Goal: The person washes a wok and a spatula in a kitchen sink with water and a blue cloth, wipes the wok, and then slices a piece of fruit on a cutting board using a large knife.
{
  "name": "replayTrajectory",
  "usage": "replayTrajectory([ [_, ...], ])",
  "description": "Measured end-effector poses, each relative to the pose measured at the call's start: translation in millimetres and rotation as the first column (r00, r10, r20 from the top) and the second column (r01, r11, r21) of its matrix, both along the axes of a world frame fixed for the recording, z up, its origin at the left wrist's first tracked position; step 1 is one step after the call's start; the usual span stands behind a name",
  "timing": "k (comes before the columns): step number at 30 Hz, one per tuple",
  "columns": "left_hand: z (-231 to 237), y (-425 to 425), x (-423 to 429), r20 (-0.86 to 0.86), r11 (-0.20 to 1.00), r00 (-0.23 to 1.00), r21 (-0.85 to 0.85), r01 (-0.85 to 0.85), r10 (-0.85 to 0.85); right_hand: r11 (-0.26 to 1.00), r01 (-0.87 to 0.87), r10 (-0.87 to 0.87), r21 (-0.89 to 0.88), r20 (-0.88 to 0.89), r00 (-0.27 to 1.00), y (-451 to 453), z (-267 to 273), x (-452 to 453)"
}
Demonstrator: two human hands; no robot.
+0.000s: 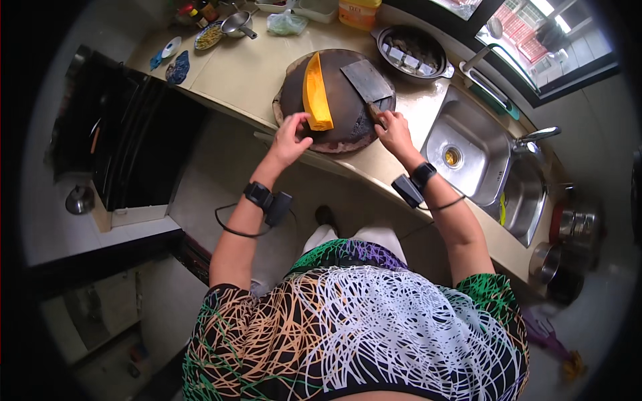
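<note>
A long wedge of orange pumpkin [317,95] lies lengthwise on a round, dark chopping block [343,113]. My left hand [291,138] is beside its near end, fingers and thumb apart, fingertips at or very close to the pumpkin's left edge. On the block's right side a broad-bladed cleaver [367,80] rests flat, its blade pointing away from me. The fingers of my right hand [395,131] are around the end of its wooden handle [375,114], partly hiding it. Each wrist wears a black strapped device with a cable.
Right of the block is a steel double sink [469,143] with a faucet [536,134]. A dark two-handled pot [412,52] stands behind the block. Farther left are a plate of food [208,36], a steel strainer or pan [236,24] and a plastic bag [287,24]. The counter's front edge runs before me.
</note>
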State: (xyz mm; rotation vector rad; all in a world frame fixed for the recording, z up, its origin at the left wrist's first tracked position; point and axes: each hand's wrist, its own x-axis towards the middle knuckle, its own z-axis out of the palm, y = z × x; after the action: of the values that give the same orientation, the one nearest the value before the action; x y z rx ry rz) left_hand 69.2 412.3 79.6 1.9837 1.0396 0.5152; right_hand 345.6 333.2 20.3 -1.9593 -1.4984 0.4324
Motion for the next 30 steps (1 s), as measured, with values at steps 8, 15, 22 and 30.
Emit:
replayTrajectory([
  [8, -2, 89, 24, -0.631, 0.571, 0.771, 0.601, 0.559, -0.091, 0.985, -0.048, 0.093, -0.164, 0.277, 0.956, 56, -28, -9],
  [15, -21, 125, 44, -0.78, 0.367, 0.611, 0.533, 0.762, -0.135, 0.982, -0.126, 0.148, -0.141, 0.161, 0.976, 69, -29, -8],
  [22, -43, 149, 58, -0.85, 0.315, 0.504, 0.442, 0.84, -0.151, 0.993, 0.015, -0.029, -0.12, -0.113, 0.993, 61, 24, -5],
  [30, -21, 151, 41, -0.922, 0.551, 0.368, 0.244, 0.798, -0.123, 0.959, 0.269, -0.282, -0.084, -0.348, 0.894, 38, 5, -9],
])
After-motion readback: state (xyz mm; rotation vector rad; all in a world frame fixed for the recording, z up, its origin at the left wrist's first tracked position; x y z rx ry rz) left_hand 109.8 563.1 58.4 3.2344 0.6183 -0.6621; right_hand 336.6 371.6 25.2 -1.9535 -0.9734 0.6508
